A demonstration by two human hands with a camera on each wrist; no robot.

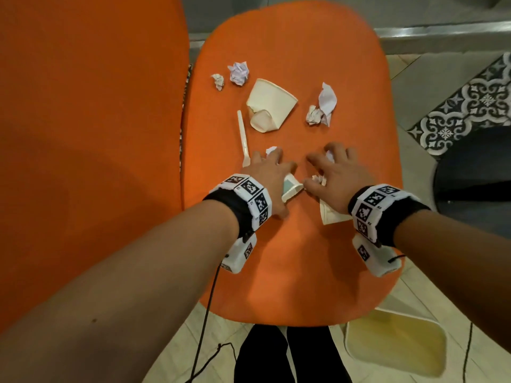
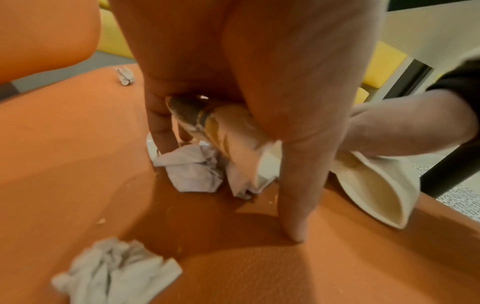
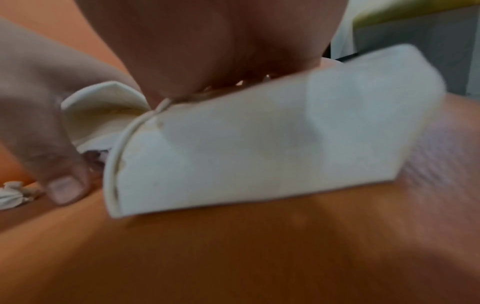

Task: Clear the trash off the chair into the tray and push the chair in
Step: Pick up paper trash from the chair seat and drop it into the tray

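Both hands down on orange chair seat (image 1: 293,258), side by side, close together. Left hand (image 1: 269,175) curled over small crushed cup (image 1: 291,189), fingertips on paper wad (image 2: 191,167). Right hand (image 1: 338,175) fingers bent over flattened white cup (image 3: 272,139) under palm, small paper scrap (image 1: 318,179) at thumb. Beyond hands: big crumpled cup (image 1: 269,105), plastic spoon (image 1: 243,138) running to left hand, paper balls (image 1: 239,73) far left, more paper (image 1: 322,106) far right. Yellowish tray (image 1: 395,344) on floor, behind right wrist, beside seat's front edge.
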